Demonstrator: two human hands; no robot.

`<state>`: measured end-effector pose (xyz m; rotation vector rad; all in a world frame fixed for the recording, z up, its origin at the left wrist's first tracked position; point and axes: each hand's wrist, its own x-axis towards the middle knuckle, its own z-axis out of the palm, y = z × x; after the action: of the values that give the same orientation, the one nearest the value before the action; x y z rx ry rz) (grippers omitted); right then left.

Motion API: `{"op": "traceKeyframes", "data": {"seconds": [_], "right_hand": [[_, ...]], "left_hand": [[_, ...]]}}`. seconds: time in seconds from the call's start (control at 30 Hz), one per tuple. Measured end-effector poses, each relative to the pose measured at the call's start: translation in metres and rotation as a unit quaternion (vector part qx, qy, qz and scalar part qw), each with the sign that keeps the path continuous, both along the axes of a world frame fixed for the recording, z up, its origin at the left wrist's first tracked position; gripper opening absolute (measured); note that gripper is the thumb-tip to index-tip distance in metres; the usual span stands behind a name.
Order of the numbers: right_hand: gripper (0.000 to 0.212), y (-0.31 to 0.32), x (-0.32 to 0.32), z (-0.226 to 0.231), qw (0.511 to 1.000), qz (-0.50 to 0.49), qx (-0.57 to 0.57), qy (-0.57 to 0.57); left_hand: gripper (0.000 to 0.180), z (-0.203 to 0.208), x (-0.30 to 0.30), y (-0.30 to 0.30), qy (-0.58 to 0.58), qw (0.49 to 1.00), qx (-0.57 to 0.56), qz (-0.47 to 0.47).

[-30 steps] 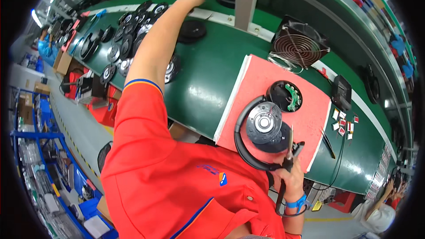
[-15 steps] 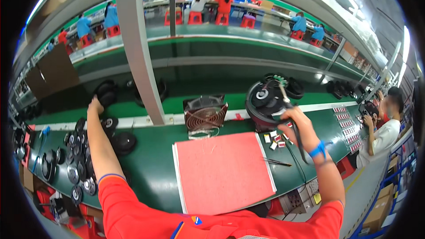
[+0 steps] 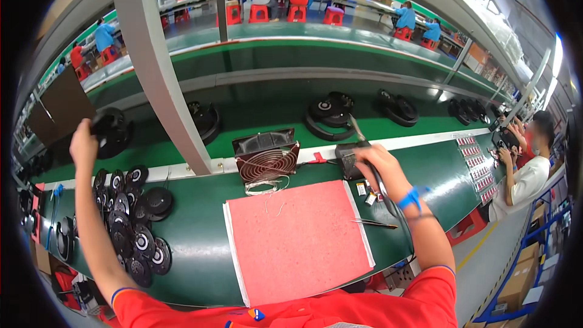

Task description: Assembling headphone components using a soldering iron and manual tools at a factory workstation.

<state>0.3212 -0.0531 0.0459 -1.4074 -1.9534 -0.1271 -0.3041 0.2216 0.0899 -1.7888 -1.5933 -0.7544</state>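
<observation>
My left hand (image 3: 84,141) reaches to the far left, its fingers closed on the edge of a black pair of headphones (image 3: 113,133) at the green conveyor belt. In my right hand (image 3: 375,161) is a soldering iron (image 3: 357,129), its metal tip pointing up and away and its black cord hanging past the wrist. Just beyond the tip, another black pair of headphones (image 3: 331,110) lies on the belt. Below my right hand are several small white-and-red battery-like pieces (image 3: 362,189), partly hidden by it.
A pink mat (image 3: 297,237) covers the middle of the green bench, with tweezers (image 3: 375,223) at its right edge. Behind it stands a fan (image 3: 267,157). Many round black speaker parts (image 3: 124,231) are piled at left. A grey post (image 3: 159,73) rises near the belt. A co-worker (image 3: 522,173) sits at right.
My left hand has moved left along with the headphones. My right hand and the iron have shifted down and left, and the headphones near the tip now sit farther back. The view has shifted too.
</observation>
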Motion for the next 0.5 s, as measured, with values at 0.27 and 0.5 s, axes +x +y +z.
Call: {"op": "traceKeyframes", "data": {"seconds": [0.27,0.5], "right_hand": [[0.027,-0.116,-0.013,-0.029,0.996,-0.078,-0.025,-0.020],[0.023,-0.127,-0.017,-0.061,0.995,-0.079,-0.053,0.015]], "left_hand": [[0.040,-0.002,0.027,-0.241,-0.315,0.929,-0.124,-0.151],[0.036,-0.045,0.234,-0.261,-0.413,0.572,-0.619,-0.345]]}}
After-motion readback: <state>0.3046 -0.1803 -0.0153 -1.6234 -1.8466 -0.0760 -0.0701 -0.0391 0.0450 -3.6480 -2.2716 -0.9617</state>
